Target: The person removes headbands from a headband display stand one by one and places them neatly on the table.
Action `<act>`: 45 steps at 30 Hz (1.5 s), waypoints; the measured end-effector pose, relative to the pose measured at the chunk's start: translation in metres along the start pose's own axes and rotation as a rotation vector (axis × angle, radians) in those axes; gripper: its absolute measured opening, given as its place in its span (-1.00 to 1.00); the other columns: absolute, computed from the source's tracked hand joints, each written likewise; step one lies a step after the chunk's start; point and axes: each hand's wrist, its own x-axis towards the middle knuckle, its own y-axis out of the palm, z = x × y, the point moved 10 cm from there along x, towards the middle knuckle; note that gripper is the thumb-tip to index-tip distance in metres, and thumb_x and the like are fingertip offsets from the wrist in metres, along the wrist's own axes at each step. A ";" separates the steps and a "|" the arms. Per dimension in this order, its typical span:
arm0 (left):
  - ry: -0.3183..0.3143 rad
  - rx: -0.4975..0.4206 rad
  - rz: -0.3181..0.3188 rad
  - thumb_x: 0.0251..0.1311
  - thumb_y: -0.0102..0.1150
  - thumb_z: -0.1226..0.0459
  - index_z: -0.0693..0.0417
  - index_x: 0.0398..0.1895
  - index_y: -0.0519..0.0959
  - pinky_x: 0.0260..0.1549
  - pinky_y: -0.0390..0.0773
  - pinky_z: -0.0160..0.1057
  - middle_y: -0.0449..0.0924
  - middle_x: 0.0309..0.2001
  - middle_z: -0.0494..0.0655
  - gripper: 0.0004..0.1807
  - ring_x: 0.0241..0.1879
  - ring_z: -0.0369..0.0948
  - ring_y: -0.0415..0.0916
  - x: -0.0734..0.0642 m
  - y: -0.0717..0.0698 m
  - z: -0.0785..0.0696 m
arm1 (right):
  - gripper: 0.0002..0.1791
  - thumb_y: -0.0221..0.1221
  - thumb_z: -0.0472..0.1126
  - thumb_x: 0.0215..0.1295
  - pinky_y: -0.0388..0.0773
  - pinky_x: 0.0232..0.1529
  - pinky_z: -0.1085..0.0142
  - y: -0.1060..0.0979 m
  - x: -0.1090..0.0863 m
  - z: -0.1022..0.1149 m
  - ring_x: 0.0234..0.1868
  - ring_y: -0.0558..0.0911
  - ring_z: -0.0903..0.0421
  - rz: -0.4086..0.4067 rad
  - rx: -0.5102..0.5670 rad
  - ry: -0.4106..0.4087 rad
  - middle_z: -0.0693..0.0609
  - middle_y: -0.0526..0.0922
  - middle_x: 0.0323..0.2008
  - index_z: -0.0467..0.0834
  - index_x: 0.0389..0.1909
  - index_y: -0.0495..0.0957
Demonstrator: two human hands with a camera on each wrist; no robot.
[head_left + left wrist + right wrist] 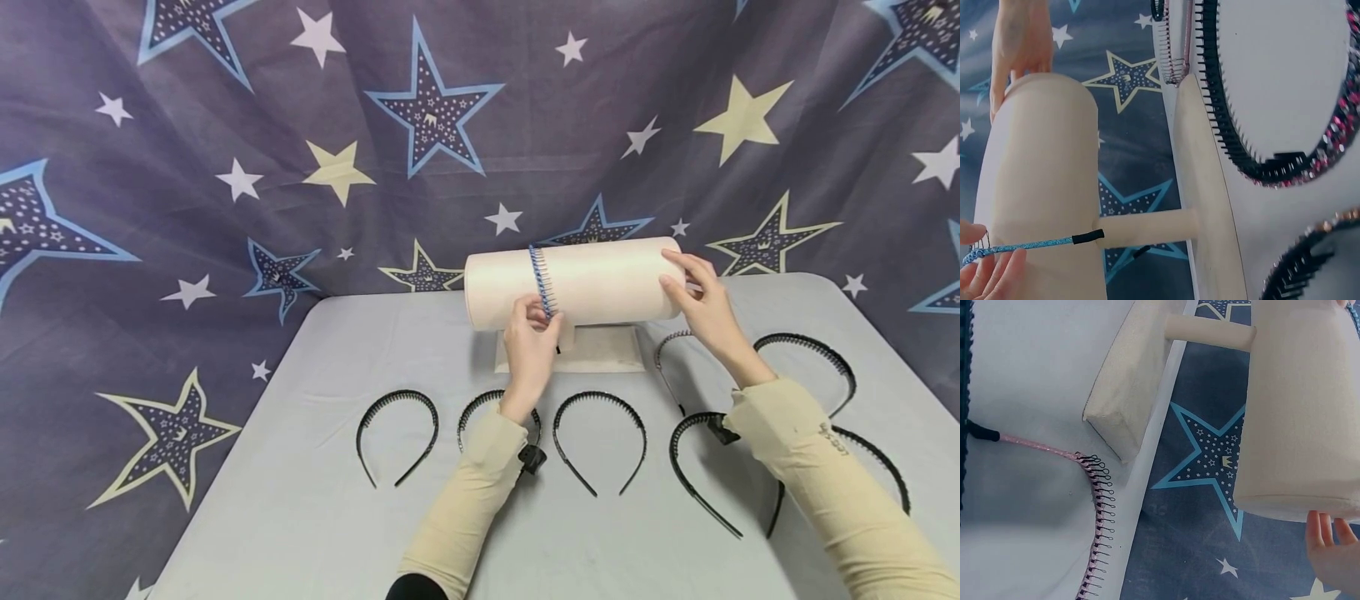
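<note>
A cream cylindrical display roll (615, 279) lies level on a short post above a flat base (600, 350). Around its left half runs a glittery blue toothed headband (540, 275), with a black sleeve on its end tip (1088, 237). My left hand (531, 346) pinches the headband between thumb and fingers at the front of the roll. At the roll's right end rests my right hand (705, 304), its fingertips touching the rim and the end. Seen from the right wrist, three of those fingers (1315, 530) lie straight against the end.
On the pale table (300, 500), several toothed headbands lie in front of the roll, among them a black one (397, 396) at left and one (600, 397) in the middle. A pink headband (1094, 519) lies near the base. A star-patterned cloth (262, 125) hangs behind.
</note>
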 end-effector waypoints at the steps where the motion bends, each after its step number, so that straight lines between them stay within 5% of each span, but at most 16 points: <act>1: -0.002 0.006 -0.004 -0.04 0.23 0.37 0.23 -0.18 0.42 -0.49 0.53 -0.48 0.51 -0.43 -0.01 -0.68 -0.47 -0.21 0.48 0.000 -0.002 0.001 | -0.57 -0.01 -0.29 0.27 0.33 -0.24 0.69 0.000 0.000 0.000 -0.16 0.31 0.37 0.001 -0.001 0.000 -0.26 0.23 0.09 -0.33 0.14 0.29; 45: 0.003 0.116 -0.133 -0.04 0.15 0.41 0.27 -0.16 0.44 -0.44 0.57 -0.35 0.48 -0.38 0.04 -0.69 -0.44 -0.14 0.49 0.009 -0.076 0.032 | -0.58 -0.01 -0.30 0.26 0.33 -0.24 0.70 0.000 0.000 0.002 -0.17 0.31 0.38 -0.002 0.006 0.005 -0.26 0.24 0.08 -0.35 0.14 0.29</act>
